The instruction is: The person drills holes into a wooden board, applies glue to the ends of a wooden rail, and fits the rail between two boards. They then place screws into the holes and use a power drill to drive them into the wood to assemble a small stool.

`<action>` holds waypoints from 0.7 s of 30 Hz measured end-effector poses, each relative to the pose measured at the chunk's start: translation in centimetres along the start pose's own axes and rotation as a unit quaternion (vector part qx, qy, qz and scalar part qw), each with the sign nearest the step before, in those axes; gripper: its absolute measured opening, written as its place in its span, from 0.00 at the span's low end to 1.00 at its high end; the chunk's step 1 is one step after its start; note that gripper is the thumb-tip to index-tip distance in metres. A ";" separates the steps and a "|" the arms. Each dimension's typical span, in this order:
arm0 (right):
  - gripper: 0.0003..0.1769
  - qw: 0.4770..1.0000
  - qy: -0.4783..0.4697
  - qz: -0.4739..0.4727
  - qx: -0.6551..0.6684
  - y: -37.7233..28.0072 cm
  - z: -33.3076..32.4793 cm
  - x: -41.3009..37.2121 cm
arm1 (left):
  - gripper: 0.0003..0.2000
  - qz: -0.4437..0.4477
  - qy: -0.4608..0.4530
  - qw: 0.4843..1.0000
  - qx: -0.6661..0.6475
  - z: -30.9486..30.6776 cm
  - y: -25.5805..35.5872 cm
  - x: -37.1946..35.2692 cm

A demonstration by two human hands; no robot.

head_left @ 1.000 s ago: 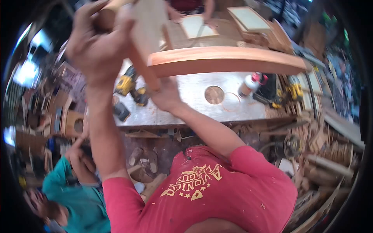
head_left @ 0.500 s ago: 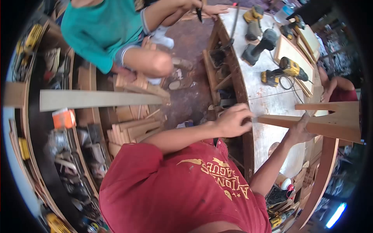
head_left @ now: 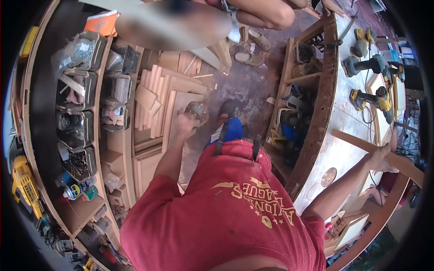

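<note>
right hand, at the right of the frame: grip clasped round a wooden board. the board ran slantwise toward the right edge, its narrow tip above the pale surface; could not tell whether the tip touched. a longer board swept from there to the bottom right; the join, if any, was unclear.

left hand, left of centre: fingers curled, low before a stack of wood strips. could not tell whether this grip held anything; a dark rounded thing lay just beside it, too unclear to name.

change: half a second earlier the left hand was up over the surface edge, just beside the board's tip; by now it had dropped to the wood stack, and the view had swung toward the shelf. my reading: the right hand alone steadied the board, and the left was free for a separate job.

about: yellow drill and dark drill on the surface, upper right. sandals on the floor, top centre. another person's hand at the surface's far corner, top right.
</note>
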State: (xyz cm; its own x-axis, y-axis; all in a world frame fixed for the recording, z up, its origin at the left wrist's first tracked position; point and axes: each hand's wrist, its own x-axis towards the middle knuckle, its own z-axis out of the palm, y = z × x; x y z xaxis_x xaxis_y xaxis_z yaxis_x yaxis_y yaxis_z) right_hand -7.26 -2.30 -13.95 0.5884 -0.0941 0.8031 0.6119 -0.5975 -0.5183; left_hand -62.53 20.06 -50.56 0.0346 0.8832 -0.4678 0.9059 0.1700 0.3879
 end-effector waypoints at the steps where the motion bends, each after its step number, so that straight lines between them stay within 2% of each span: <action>1: 0.39 1.000 -0.003 -0.008 -0.004 0.4 0.3 0.0 | 0.32 -0.065 -0.037 0.997 0.024 0.2 -3.2 0.3; 2: 0.40 1.000 -0.003 -0.018 -0.008 0.6 0.7 1.1 | 0.34 -0.095 -0.007 0.991 0.089 1.5 -5.7 1.6; 4: 0.41 0.999 -0.004 -0.037 -0.029 1.5 0.4 0.9 | 0.37 -0.140 -0.077 0.983 0.090 3.4 -12.8 3.5; 7: 0.44 0.996 0.000 -0.061 -0.060 3.0 -0.3 1.0 | 0.38 -0.149 -0.010 0.978 0.144 1.5 -12.0 2.4; 10: 0.46 0.993 -0.006 -0.080 -0.088 5.2 -0.7 2.0 | 0.39 -0.172 -0.122 0.972 0.100 0.2 -11.2 5.5; 11: 0.43 0.993 -0.007 -0.073 -0.093 7.3 -0.9 2.9 | 0.38 -0.162 -0.097 0.977 0.095 -0.2 -10.8 5.4; 13: 0.39 0.995 -0.075 -0.039 -0.060 15.3 -2.1 6.2 | 0.37 -0.137 -0.041 0.987 0.079 -0.6 -9.0 5.6; 14: 0.37 0.991 -0.130 -0.011 -0.025 20.1 -3.0 8.3 | 0.37 -0.134 -0.057 0.986 0.079 -0.3 -9.2 6.3; 15: 0.36 0.975 -0.217 0.039 0.034 27.9 -4.2 11.1 | 0.37 -0.131 -0.075 0.985 0.081 0.1 -10.2 7.2; 16: 0.36 0.979 -0.201 0.036 0.015 26.5 -3.9 11.5 | 0.36 -0.124 -0.089 0.985 0.081 0.5 -10.2 8.9; 19: 0.38 0.987 -0.155 0.017 -0.041 22.9 -3.5 9.4 | 0.36 -0.138 -0.056 0.981 0.120 3.0 -13.0 11.8; 21: 0.39 0.986 -0.145 0.007 -0.077 22.0 -3.4 8.3 | 0.31 -0.159 -0.106 0.970 0.148 2.8 -13.2 12.5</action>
State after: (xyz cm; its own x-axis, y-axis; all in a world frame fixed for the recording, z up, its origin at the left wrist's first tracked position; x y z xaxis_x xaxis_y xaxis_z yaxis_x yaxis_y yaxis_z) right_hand 9.33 -18.92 -17.69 0.7362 0.1143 0.6671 0.5276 -0.7143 -0.4598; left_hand -72.88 27.64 -63.79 -0.2096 0.6916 -0.6912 0.9651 0.2597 -0.0328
